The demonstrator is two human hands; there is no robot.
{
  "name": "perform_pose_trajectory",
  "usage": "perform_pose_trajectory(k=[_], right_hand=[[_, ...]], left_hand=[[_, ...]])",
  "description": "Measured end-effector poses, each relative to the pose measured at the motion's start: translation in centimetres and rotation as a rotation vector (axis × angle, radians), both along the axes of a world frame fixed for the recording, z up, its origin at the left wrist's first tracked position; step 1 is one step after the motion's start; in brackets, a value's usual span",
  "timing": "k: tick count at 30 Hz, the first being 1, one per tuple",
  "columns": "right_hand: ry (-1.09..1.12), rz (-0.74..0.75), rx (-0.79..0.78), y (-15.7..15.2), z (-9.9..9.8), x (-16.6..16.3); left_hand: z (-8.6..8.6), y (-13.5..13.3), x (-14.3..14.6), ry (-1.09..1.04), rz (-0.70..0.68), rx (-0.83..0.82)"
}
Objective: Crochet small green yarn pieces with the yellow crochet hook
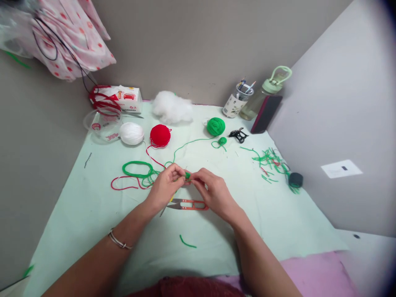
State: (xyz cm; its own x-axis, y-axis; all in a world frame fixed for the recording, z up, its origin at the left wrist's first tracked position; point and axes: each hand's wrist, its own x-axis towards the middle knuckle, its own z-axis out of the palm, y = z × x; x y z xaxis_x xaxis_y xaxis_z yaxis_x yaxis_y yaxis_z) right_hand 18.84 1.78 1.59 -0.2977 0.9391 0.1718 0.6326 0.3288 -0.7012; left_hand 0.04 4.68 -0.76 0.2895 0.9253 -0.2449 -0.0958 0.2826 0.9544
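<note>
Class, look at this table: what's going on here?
A person pinches a small green yarn bundle between the left hand and right hand over a pale green cloth. Red-handled thread snips lie on it beneath the hands. A white yarn ball, a red yarn ball and a green yarn ball sit farther back; cut green yarn scraps lie to the right.

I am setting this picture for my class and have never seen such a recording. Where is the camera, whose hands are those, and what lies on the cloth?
There is no machine here. One camera, worn on a person's head, looks down at their own bare hands. The left hand and right hand pinch a small green yarn piece between them. On the mint cloth lie thread snips, a white yarn ball, a red yarn ball, a green yarn ball, stuffing and yarn scraps.
</note>
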Motion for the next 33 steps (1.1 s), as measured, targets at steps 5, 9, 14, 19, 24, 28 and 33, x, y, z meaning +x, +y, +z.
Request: perform_pose_trajectory(k=[5, 9, 14, 19, 24, 28, 33], right_hand=[[-0.090, -0.087, 0.243, 0.2, -1.3, -0.5], [-0.037, -0.151, 0.187, 0.3, -1.3, -0.5], [0.093, -0.202, 0.029, 0.4, -0.8, -0.6], [0.075, -0.173, 0.064, 0.4, -1.0, -0.8], [-0.003, -0.153, 0.151, 0.0, -1.3, -1.1], [-0.043, -0.085, 0.187, -0.3, -1.2, -1.5], [-0.020, -0.108, 0.183, -0.2, -1.6, -1.5]], left_hand=[[-0.3, -0.5, 0.5, -0.020, -0.006, 0.046], [-0.3, -0.8, 0.6, -0.014, -0.009, 0.099], [-0.4, -1.0, 0.7, 0.002, -0.001, 0.157], [-0.9, -1.1, 0.9, 0.010, 0.018, 0.177], [-0.9, -1.0, 0.9, 0.043, 0.062, 0.205], [-0.6, -0.9, 0.6, 0.057, 0.101, 0.220], [-0.4, -1.0, 0.6, 0.014, 0.089, 0.170]])
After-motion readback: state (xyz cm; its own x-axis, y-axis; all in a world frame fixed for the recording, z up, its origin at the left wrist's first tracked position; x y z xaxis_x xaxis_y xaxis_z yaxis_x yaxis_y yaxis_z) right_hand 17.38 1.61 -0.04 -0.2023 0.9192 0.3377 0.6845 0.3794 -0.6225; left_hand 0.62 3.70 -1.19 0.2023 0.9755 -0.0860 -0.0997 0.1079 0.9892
